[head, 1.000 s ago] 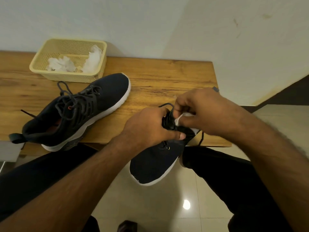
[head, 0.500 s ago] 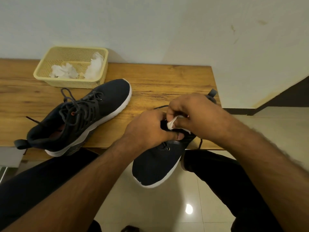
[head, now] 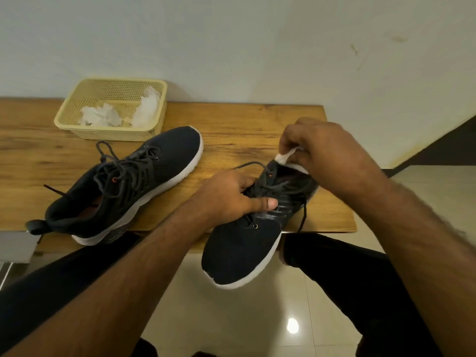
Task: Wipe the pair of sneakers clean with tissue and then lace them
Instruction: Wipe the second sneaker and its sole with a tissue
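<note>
head cam | looks fwd+down, close over hands | table edge, wall behind

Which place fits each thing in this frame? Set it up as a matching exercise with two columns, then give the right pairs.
Things:
1. held sneaker
2. other sneaker
3. tissue
4. crumpled tissues

Places:
A. inside the yellow basket
B. lying on the wooden table
C. gripped by the left hand
D. pinched by the right hand

Pairs: 1-C, 2-B, 3-D, 4-A
</note>
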